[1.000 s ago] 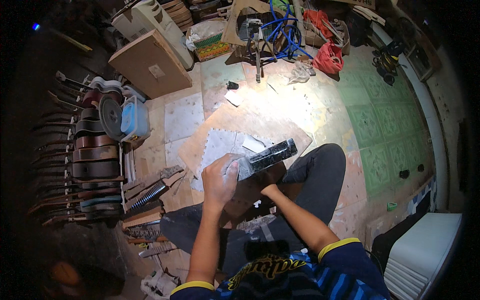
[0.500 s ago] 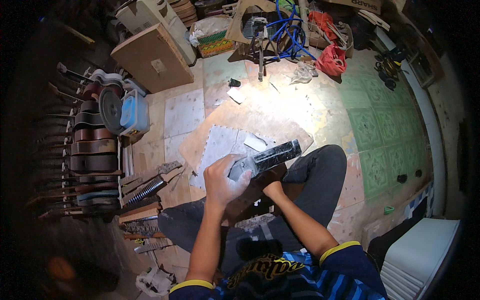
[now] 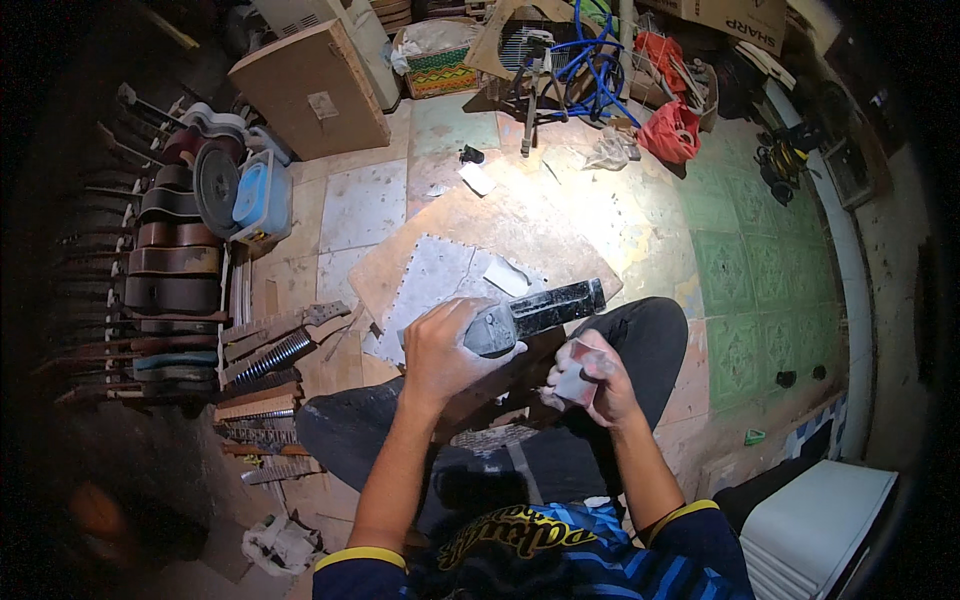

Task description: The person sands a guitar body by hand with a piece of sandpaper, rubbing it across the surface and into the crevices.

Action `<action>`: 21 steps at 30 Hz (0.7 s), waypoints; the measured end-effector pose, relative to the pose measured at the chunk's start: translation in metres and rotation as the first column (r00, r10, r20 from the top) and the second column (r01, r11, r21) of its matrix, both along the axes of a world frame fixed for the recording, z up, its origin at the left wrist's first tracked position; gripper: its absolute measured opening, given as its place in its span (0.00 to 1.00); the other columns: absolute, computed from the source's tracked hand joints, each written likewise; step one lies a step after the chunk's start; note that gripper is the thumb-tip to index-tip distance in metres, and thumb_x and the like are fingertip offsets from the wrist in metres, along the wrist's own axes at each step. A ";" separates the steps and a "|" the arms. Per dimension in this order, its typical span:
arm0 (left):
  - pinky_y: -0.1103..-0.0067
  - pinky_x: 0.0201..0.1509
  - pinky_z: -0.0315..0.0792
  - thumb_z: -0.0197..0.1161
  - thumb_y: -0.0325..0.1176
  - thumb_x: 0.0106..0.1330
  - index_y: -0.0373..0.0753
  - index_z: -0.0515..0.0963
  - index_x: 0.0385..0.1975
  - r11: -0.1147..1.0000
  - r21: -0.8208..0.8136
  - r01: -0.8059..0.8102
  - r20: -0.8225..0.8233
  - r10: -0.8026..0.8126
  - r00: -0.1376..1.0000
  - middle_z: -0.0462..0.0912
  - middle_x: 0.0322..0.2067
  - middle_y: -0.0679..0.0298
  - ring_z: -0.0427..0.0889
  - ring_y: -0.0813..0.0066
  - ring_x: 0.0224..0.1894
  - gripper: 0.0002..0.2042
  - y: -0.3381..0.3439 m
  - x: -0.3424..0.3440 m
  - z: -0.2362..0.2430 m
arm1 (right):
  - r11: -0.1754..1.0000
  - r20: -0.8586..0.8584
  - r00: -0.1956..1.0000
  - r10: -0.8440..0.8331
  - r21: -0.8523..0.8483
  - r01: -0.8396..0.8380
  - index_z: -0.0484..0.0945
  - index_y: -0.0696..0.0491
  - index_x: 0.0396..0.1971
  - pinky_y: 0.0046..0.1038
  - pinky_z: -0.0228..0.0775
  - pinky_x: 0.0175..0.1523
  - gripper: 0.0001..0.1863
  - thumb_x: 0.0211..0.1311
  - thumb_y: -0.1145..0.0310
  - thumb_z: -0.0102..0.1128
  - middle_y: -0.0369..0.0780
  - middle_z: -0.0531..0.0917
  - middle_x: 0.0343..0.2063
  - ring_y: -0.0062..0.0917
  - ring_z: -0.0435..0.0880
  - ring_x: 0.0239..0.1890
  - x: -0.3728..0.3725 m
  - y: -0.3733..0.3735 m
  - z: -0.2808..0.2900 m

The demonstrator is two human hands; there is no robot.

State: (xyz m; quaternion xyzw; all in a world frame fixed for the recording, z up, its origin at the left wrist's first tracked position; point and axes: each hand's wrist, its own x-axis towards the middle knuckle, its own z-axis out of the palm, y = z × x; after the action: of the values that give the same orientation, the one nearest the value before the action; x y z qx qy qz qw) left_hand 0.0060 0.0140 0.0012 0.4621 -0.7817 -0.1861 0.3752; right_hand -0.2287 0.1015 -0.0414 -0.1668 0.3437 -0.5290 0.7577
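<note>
The block is above our legs. Our shirt has yellow writing. Our right hand, hidden by the block before, now shows beside it, fingers bent around a folded pale sheet. Our left hand curls around the grey end. Lengthwise, the block points right and a bit away, black end first. Far off, a brown box has dark letters.

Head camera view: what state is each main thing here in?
Dusty black-and-grey oblong piece: gripped at its grey end
Person's bare left hand: closed on that piece
Small pale sheet: bent, held
Person's bare right hand: closed on the sheet
Long blue hose: loosely coiled
Red plastic bag: crumpled
Brown rectangular panel: tilted
</note>
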 end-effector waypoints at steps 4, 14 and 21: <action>0.73 0.45 0.83 0.87 0.43 0.41 0.38 0.86 0.38 0.999 -0.040 -0.012 0.004 0.012 1.000 0.91 0.36 0.58 0.91 0.61 0.38 0.25 -0.002 0.005 -0.001 | 0.951 -0.239 0.970 -0.052 -0.307 -0.025 0.67 0.53 0.50 0.31 0.77 0.42 0.24 0.56 0.71 0.68 0.40 0.75 0.44 0.28 0.82 0.41 -0.004 -0.007 0.026; 0.75 0.40 0.84 0.87 0.43 0.39 0.38 0.88 0.36 0.987 -0.114 0.111 -0.023 -0.114 0.993 0.91 0.34 0.58 0.92 0.65 0.34 0.25 -0.033 0.044 0.025 | 0.752 -0.594 0.632 -0.498 -0.659 -0.027 0.80 0.62 0.53 0.31 0.73 0.56 0.25 0.66 0.57 0.62 0.44 0.76 0.53 0.29 0.81 0.48 -0.030 -0.056 0.093; 0.74 0.43 0.83 0.88 0.44 0.38 0.37 0.88 0.34 0.986 -0.085 0.143 -0.009 -0.144 0.990 0.91 0.34 0.57 0.91 0.65 0.35 0.25 -0.041 0.043 0.005 | 0.619 -0.699 0.520 -0.492 -0.700 -0.355 0.83 0.59 0.49 0.32 0.73 0.60 0.23 0.48 0.77 0.63 0.45 0.80 0.51 0.33 0.82 0.50 -0.004 -0.088 0.099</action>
State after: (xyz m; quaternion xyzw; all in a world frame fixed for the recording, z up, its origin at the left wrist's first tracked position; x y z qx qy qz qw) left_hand 0.0491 -0.0270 0.0060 0.3871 -0.8172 -0.1828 0.3858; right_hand -0.2322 0.0132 0.0581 -0.6976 0.4076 -0.5020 0.3088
